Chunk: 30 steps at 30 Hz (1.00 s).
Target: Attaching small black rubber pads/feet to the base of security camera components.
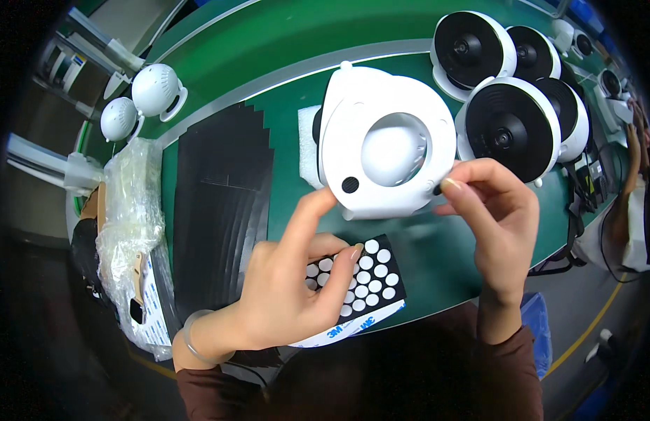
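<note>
A white round fan (409,105) lies tipped before me, its flat base with a large round opening facing up. One dark textured round pad (350,185) sits on the base's lower left. My right hand (497,217) pinches a small black round pad (438,189) between thumb and index finger at the base's lower right edge. The index finger of my left hand (290,281) touches the base's lower left. Its thumb and curled fingers close on a black sheet of white-faced round pads (374,281); the exact grip is partly hidden.
Black flat strips (219,210) lie stacked at left beside a clear plastic-wrapped bundle (132,203). Several white fans with black fronts (507,130) stand at right. Two white fans (155,90) are at far left. White foam (309,147) lies under the fan on the green table (437,266).
</note>
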Tool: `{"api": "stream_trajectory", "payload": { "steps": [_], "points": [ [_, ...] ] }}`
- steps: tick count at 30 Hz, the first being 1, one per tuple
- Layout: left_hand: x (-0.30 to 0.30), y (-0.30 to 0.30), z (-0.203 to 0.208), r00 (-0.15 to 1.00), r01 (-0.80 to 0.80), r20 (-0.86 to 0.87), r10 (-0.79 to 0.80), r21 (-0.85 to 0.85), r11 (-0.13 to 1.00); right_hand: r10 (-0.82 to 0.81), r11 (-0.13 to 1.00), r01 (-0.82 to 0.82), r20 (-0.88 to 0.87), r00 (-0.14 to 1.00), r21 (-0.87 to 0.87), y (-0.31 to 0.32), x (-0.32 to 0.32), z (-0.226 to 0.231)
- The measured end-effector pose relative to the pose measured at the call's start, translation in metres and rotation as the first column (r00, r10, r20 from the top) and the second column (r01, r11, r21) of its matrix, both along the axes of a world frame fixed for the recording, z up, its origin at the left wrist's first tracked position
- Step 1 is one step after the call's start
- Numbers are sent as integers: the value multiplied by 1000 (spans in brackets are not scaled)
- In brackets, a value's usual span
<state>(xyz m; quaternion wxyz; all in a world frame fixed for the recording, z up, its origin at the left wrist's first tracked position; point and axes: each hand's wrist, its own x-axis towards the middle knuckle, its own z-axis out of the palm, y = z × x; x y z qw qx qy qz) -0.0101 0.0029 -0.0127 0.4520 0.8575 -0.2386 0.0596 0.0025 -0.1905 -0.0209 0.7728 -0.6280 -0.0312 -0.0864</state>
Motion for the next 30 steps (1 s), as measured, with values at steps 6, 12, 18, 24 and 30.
{"api": "stream_trajectory", "payload": {
  "steps": [6,12,18,24,30],
  "points": [
    [3,-3,-6,998,-18,-58,15,-35,999,30,997,-29,4,1000,-76,-2,2,-3],
    [2,-2,-4,997,-20,-77,16,-53,998,13,990,-6,48,999,-141,0,2,-2],
    [1,-2,-5,999,-21,-42,19,-52,998,-17,975,32,71,997,-218,1,2,-1],
    [1,-3,-6,1000,-11,-5,11,-47,999,-24,953,53,102,994,-297,1,2,1],
    [3,-3,-3,1000,8,-28,-8,-6,1000,-39,978,57,92,995,-199,-2,7,-1]
  ]
}}
